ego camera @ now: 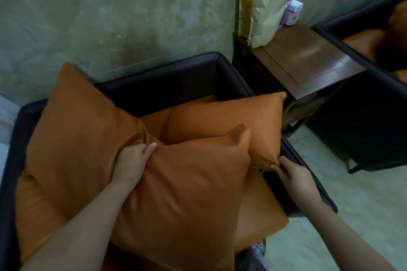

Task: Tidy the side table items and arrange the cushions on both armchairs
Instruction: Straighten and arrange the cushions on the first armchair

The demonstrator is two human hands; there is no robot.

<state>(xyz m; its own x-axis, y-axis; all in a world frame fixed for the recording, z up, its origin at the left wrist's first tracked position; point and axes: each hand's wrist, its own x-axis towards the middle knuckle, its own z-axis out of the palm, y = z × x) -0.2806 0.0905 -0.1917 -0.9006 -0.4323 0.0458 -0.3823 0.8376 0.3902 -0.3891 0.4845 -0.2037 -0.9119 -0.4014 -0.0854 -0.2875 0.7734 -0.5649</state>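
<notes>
Three orange cushions lie on the dark armchair (176, 70) below me. My left hand (132, 163) grips the bunched edge of the left cushion (77, 121), where it meets the front cushion (187, 193). My right hand (295, 177) pinches the lower corner of the right cushion (231, 121) by the armchair's right arm. The orange seat pad (262, 211) shows beneath them. The wooden side table (308, 59) stands to the right of the armchair.
On the side table's back edge stand a yellow packet (245, 6), a beige paper bag (268, 13) and a small pink and white box (293, 13). A second dark armchair (361, 125) with orange cushions is at the far right. Pale floor lies between.
</notes>
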